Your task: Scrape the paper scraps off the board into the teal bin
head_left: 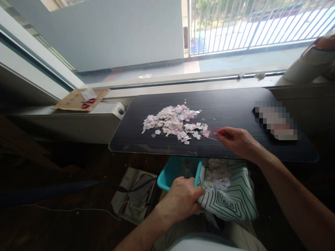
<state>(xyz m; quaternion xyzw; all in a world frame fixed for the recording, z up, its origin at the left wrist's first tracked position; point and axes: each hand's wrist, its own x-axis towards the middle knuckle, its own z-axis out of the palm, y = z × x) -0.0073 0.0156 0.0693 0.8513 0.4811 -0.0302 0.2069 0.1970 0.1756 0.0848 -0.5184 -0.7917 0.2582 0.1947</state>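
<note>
A heap of small torn paper scraps lies spread on the dark wood-grain table. At its right edge my right hand pinches a clear, pinkish flat piece, whose far end touches some scraps; its exact kind I cannot make out. Below the table's front edge, my left hand is closed over the rim of a teal plastic bin. The bin's inside is dim, and its contents are hard to tell. Beside it is a pale patterned cloth with more paper scraps on it.
A blurred-out phone-shaped object lies at the table's right. Red-handled scissors rest on a brown envelope on the left ledge. An open box and a cable are on the floor. Windows stand behind the table.
</note>
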